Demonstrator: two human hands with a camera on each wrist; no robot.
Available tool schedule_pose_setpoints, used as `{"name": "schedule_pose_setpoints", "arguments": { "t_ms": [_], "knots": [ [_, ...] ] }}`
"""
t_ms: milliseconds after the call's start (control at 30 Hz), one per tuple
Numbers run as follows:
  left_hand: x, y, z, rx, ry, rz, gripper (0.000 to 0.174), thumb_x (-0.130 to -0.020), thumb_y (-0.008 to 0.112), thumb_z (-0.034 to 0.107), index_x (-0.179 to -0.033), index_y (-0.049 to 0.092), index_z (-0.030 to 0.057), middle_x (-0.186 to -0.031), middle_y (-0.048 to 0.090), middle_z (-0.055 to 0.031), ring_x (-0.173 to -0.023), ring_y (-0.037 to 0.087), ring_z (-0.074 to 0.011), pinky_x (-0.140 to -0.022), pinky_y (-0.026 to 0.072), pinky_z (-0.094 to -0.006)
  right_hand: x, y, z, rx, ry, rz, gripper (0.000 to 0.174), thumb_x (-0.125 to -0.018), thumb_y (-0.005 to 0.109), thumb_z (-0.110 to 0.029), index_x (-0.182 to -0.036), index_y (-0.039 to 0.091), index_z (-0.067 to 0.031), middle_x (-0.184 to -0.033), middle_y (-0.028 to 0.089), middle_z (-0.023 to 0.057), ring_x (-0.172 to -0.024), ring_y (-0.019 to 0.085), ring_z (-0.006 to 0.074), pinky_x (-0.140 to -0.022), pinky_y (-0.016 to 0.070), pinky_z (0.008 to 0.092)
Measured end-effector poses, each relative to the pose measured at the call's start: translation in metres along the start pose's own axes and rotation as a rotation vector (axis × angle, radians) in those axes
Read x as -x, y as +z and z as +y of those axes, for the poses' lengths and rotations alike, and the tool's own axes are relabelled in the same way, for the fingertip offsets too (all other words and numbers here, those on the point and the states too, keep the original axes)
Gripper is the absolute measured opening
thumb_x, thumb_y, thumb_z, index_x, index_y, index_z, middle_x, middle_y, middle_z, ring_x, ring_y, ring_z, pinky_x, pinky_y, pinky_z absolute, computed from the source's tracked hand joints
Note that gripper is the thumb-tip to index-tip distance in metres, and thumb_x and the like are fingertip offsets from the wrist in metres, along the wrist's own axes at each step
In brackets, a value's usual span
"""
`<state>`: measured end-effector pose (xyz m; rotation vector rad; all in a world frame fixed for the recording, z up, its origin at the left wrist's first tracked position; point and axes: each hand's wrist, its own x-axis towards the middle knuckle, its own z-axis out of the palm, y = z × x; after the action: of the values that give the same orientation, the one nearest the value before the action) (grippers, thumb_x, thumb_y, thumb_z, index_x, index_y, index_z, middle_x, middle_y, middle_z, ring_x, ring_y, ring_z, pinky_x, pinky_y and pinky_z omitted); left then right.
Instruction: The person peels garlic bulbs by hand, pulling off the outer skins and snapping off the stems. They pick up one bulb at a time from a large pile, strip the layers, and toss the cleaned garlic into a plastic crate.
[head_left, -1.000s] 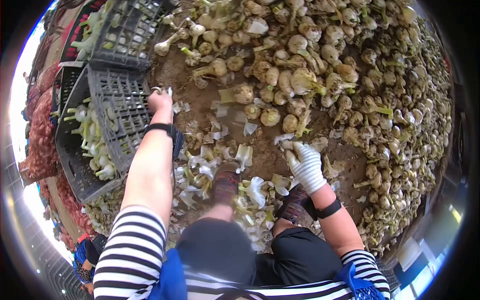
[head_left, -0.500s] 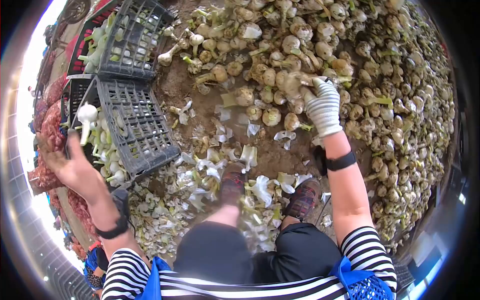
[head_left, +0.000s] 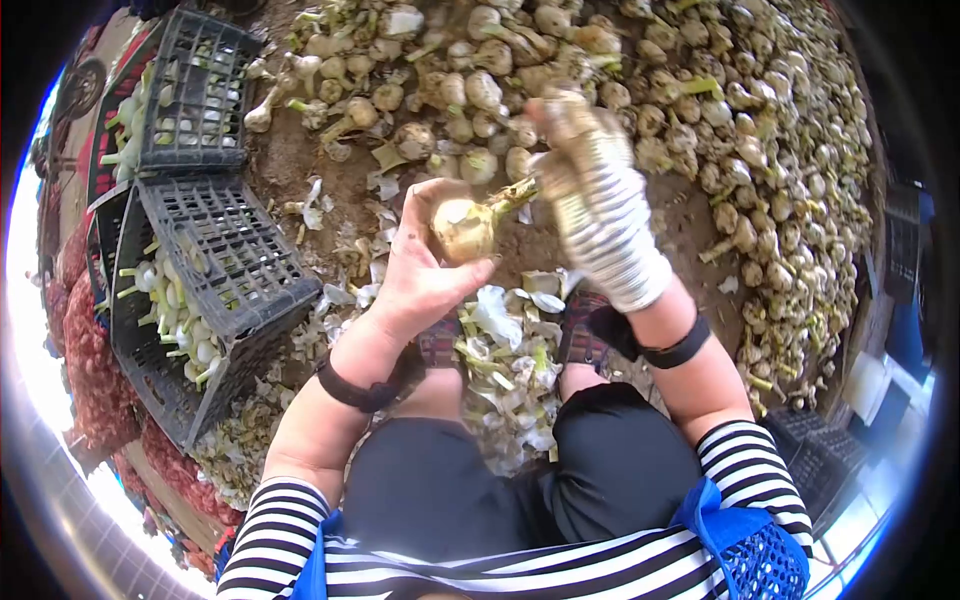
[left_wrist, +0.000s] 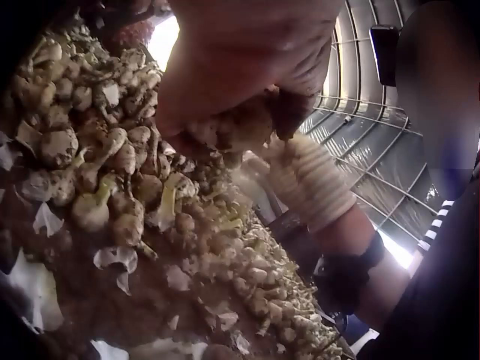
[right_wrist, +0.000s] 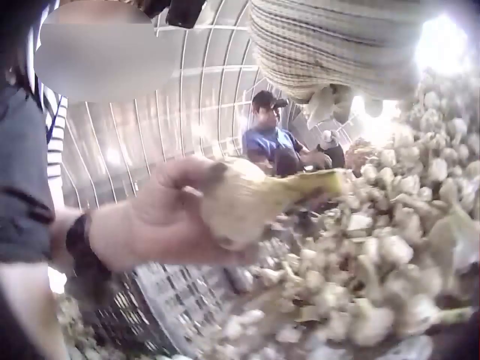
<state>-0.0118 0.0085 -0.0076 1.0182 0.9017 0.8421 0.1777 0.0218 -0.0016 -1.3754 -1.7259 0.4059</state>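
Note:
My bare left hand (head_left: 445, 255) cups a dirty garlic bulb (head_left: 465, 228) in front of my knees, and its green stem (head_left: 515, 192) points right toward my gloved right hand (head_left: 590, 190). That hand is blurred, and its dirty fingertips (head_left: 568, 112) are raised just past the stem's end; whether they pinch the stem is unclear. In the right wrist view the left hand (right_wrist: 161, 217) wraps the bulb (right_wrist: 236, 202), and the glove (right_wrist: 337, 45) hangs above the stem. The left wrist view shows the bulb (left_wrist: 229, 127) under the palm and the glove (left_wrist: 311, 184) behind it.
A big heap of unpeeled garlic (head_left: 700, 120) covers the ground ahead and to the right. Two black crates (head_left: 230, 260) (head_left: 195, 90) with peeled white bulbs stand on the left. Peel scraps (head_left: 500, 350) lie round my feet. Red mesh sacks (head_left: 90, 370) lie far left. A person (right_wrist: 274, 142) works behind.
My right hand came back from the heap with a bulb. My left hand swung in from the crate side, where it had let a peeled bulb go, and now holds the new bulb.

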Motion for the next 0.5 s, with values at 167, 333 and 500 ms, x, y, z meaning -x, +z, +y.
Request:
{"name": "schedule_pose_setpoints", "arguments": {
  "t_ms": [167,333,500],
  "knots": [
    [0.011,0.016,-0.002,-0.243,0.197,0.000,0.066,-0.057,0.072,-0.002,-0.114,0.039,0.0066,-0.107,0.045,-0.0039,-0.101,0.047,-0.0150,-0.090,0.0382,-0.0282,0.021,0.020,-0.019,-0.018,-0.102,-0.153,0.042,-0.079,0.055,-0.015,-0.120,0.049,-0.0088,-0.119,0.053,0.0137,-0.112,0.049,0.0304,-0.100,0.0282,0.0490],
    [0.017,0.017,0.003,0.083,0.058,0.034,0.067,-0.061,0.073,-0.001,-0.117,0.038,0.0076,-0.109,0.045,-0.0043,-0.103,0.047,-0.0146,-0.090,0.0403,-0.0299,0.019,-0.007,0.003,0.191,-0.087,-0.022,0.042,-0.075,0.061,-0.011,-0.116,0.053,-0.0161,-0.108,0.060,0.0076,-0.104,0.055,0.0265,-0.096,0.0336,0.0448],
    [0.014,0.017,0.008,0.067,-0.016,0.006,0.068,-0.062,0.071,-0.002,-0.118,0.035,0.0080,-0.110,0.045,-0.0042,-0.101,0.047,-0.0148,-0.089,0.0410,-0.0291,0.025,-0.019,-0.013,0.013,-0.323,-0.157,0.068,-0.062,0.066,-0.015,-0.127,0.044,-0.0116,-0.082,0.057,0.0061,-0.080,0.054,0.0272,-0.077,0.0404,0.0395]
  ]
}}
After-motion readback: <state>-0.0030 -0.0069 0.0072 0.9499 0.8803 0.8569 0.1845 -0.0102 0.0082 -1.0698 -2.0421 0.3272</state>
